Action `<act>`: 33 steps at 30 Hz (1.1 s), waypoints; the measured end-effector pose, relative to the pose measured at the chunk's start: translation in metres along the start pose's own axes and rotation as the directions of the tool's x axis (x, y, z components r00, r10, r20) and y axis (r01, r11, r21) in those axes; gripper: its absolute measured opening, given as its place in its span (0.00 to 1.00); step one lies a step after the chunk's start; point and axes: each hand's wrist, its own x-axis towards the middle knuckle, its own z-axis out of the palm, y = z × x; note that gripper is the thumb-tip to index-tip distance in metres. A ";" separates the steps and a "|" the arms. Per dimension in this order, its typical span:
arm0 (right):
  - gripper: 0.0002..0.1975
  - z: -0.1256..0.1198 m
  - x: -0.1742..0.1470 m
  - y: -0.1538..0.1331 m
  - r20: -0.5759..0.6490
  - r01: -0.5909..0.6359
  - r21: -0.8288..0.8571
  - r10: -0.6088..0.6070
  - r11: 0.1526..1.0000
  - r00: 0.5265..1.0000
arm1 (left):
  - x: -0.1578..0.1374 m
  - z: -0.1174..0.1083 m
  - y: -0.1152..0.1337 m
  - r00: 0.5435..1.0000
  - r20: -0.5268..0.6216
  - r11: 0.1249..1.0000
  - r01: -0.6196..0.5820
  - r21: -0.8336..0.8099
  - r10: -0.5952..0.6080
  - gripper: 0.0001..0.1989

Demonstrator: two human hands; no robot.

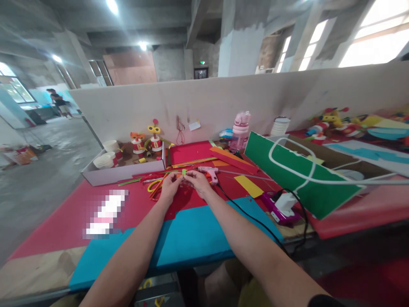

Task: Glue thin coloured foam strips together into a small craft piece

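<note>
My left hand [171, 182] and my right hand [198, 181] meet over the red-covered table, fingertips pinched close together. Between them shows a small piece of bright green paper [184, 171], held by both hands. A pink glue gun [209, 172] lies just beyond my right hand, its black cord trailing right. Left of my left hand rest yellow-handled scissors [155, 186], partly covered by thin coloured paper strips. Under my forearms spreads a blue sheet [191, 232].
A white box [124, 172] with paper cups and cup figures stands at left. At right are a yellow paper [248, 186], a purple power strip [277, 211] with a white plug, and a green board [287, 175]. A pink bottle [240, 131] stands near the partition [204, 100].
</note>
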 end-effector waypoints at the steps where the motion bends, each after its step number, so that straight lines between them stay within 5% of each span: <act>1: 0.18 0.000 0.000 0.000 -0.003 0.011 -0.005 -0.011 1.000 1.000 | 0.000 0.000 -0.001 1.000 0.015 1.000 0.007 0.002 -0.007 0.19; 15: 0.21 -0.003 0.000 0.000 0.022 -0.021 0.040 0.021 0.999 1.000 | 0.000 -0.002 -0.002 0.995 0.032 0.989 -0.097 0.114 0.093 0.12; 26: 0.21 0.001 -0.001 0.002 0.020 0.002 0.036 -0.003 0.999 1.000 | 0.002 -0.004 -0.007 1.000 0.002 0.998 -0.013 -0.054 0.013 0.13; 33: 0.17 0.000 0.002 0.003 -0.010 0.017 0.013 -0.017 1.000 1.000 | 0.003 -0.004 -0.007 0.999 -0.005 0.995 -0.045 0.089 0.046 0.13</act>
